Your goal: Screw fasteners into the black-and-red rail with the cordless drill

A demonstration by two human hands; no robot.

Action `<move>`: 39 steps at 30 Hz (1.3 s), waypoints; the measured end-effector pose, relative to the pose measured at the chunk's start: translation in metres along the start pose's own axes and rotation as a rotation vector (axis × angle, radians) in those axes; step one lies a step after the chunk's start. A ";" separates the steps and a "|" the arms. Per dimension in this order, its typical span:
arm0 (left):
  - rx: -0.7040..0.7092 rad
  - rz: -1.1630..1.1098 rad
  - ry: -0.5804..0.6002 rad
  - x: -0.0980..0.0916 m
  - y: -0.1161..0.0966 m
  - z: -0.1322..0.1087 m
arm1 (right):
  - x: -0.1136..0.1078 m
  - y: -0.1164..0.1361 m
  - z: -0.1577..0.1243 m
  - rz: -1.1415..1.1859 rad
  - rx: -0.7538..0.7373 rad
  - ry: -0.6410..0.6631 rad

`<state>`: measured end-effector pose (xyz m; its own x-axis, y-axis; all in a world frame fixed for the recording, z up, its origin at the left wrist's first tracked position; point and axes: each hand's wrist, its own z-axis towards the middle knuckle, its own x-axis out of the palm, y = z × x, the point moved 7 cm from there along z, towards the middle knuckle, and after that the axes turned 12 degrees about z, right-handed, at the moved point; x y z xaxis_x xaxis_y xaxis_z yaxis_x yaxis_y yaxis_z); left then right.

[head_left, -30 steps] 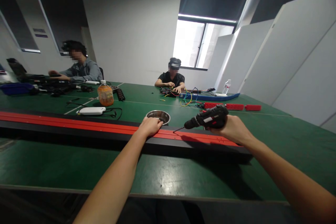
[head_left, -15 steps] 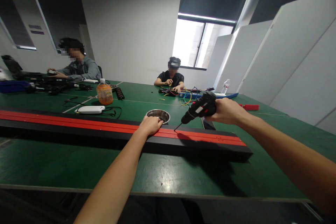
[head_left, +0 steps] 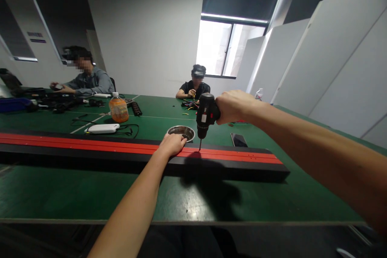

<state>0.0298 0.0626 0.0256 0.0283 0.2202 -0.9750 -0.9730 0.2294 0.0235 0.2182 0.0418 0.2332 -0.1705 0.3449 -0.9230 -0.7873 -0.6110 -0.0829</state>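
My right hand (head_left: 232, 107) is wrapped round the handle of a black cordless drill (head_left: 206, 115). The drill stands nearly upright, and its thin bit meets the red strip (head_left: 217, 153) along the top of a long black beam (head_left: 242, 171). To the left of the bit, my left hand (head_left: 173, 144) rests closed on the beam. Its curled fingers hide whatever may be in them. Just behind that hand is a round metal bowl (head_left: 192, 130) with small dark pieces inside, too small to name.
Behind the beam are a phone (head_left: 238, 140), a white power bank (head_left: 102, 128) with a cable and a bottle of orange liquid (head_left: 119, 109). Across the green table (head_left: 121, 193), one person (head_left: 196, 86) handles wiring; another (head_left: 93, 78) sits at the left among black parts.
The drill has swung from a slant to nearly upright, with its bit still at the red strip. My right hand has moved left and up with it. My left hand stays put.
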 end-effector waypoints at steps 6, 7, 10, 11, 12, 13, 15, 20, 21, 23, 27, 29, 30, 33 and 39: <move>-0.018 0.056 -0.044 0.001 0.001 0.001 | -0.003 0.011 -0.001 -0.051 -0.016 -0.005; -0.017 0.057 -0.045 0.001 0.001 0.001 | -0.003 0.011 -0.002 -0.053 -0.012 0.001; -0.024 0.041 -0.030 0.002 0.001 0.001 | -0.004 0.005 -0.010 -0.088 0.036 0.031; -0.026 0.033 -0.028 0.001 0.002 0.001 | -0.005 0.002 -0.014 -0.103 0.057 0.039; -0.032 0.025 -0.029 0.000 0.002 0.000 | -0.006 -0.002 -0.020 -0.114 0.077 0.045; -0.040 0.016 -0.032 -0.002 0.002 -0.001 | -0.008 -0.007 -0.027 -0.119 0.097 0.047; -0.055 0.000 -0.035 -0.006 0.002 -0.003 | -0.011 -0.016 -0.041 -0.103 0.134 0.010; -0.070 -0.035 -0.052 -0.011 0.001 -0.007 | -0.007 -0.037 -0.076 0.186 0.235 -0.269; -0.076 -0.041 -0.065 -0.011 0.001 -0.007 | 0.001 -0.038 -0.082 0.306 0.246 -0.306; -0.082 -0.049 -0.098 -0.011 0.002 -0.007 | 0.023 -0.038 -0.090 0.514 0.292 -0.368; -0.054 -0.036 -0.145 -0.009 0.002 -0.005 | 0.076 -0.037 -0.101 0.906 0.391 -0.493; -0.028 -0.014 -0.148 -0.006 0.001 -0.004 | 0.100 -0.037 -0.103 1.058 0.444 -0.514; -0.017 -0.003 -0.143 -0.005 0.001 -0.004 | 0.109 -0.037 -0.103 1.112 0.472 -0.530; -0.016 0.005 -0.118 -0.003 0.002 -0.002 | 0.125 -0.040 -0.105 1.208 0.553 -0.584; -0.039 -0.122 -0.080 -0.005 0.005 -0.003 | 0.134 -0.045 -0.112 1.341 0.582 -0.697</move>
<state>0.0237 0.0598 0.0304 0.1633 0.2686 -0.9493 -0.9695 0.2222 -0.1039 0.2969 0.0353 0.0716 -0.9778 0.1528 0.1435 0.0626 -0.4407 0.8955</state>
